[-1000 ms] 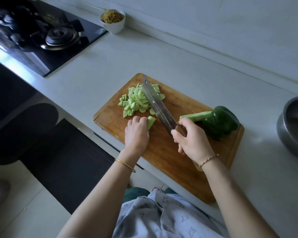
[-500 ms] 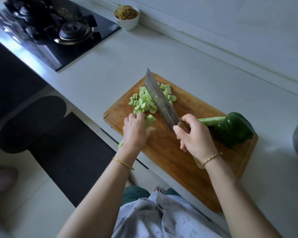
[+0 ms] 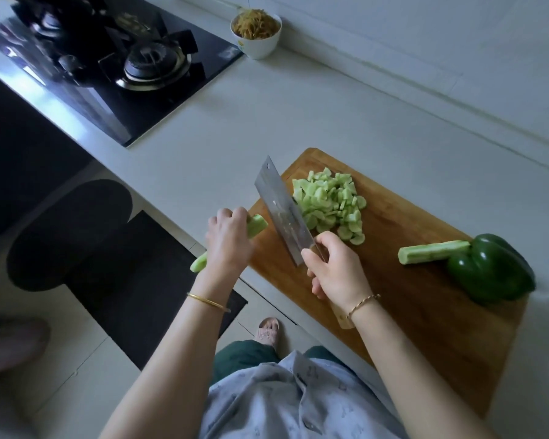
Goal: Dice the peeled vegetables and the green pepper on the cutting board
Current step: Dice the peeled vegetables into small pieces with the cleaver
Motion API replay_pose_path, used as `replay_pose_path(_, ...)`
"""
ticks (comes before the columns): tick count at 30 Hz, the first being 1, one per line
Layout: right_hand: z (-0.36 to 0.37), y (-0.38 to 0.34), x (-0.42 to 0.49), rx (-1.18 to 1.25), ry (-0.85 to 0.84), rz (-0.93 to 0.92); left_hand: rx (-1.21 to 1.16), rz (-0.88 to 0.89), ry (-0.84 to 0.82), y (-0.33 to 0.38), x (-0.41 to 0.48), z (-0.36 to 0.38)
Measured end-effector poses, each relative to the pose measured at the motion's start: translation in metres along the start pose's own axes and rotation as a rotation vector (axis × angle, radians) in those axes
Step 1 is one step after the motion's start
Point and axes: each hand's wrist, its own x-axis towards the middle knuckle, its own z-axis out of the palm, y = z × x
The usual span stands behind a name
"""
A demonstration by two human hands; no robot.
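The left hand (image 3: 227, 240) is curled round a peeled cucumber length (image 3: 256, 224) at the near-left edge of the cutting board (image 3: 425, 312). One cut end pokes onto the board and the other sticks out past the board's edge. The right hand (image 3: 336, 270) is wrapped round the handle of the cleaver (image 3: 282, 210), whose broad blade stands over the board's left part, between the held length and the diced pile (image 3: 330, 204). Whether its edge touches the wood cannot be told. A second peeled length (image 3: 433, 251) lies toward the board's right end, touching the green pepper (image 3: 492, 274) at that end. Peeled flesh like this is probably wet and slick, light, and firm enough to snap rather than bend, so it is best held from above with fingertips tucked back, well clear of the blade. The pepper looks glossy, hollow and prone to roll, so it likely needs pinning on a flat side or halving first.
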Motion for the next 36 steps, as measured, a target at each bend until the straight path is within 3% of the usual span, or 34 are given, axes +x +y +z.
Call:
replay_pose_path(14,-0.009,-0.004,0.019,-0.173,0.175,0.121,0.030,0.319,-0.138,0.013,0.033,0.010)
replay_pose_path(25,-0.034,0.001,0.030,-0.203,0.171,0.204,-0.013,0.385,-0.151,0.028,0.043,0.010)
replay_pose_path(36,-0.026,-0.016,0.026,-0.129,0.220,0.066,-0.018,0.350,-0.061,0.026,0.032,0.015)
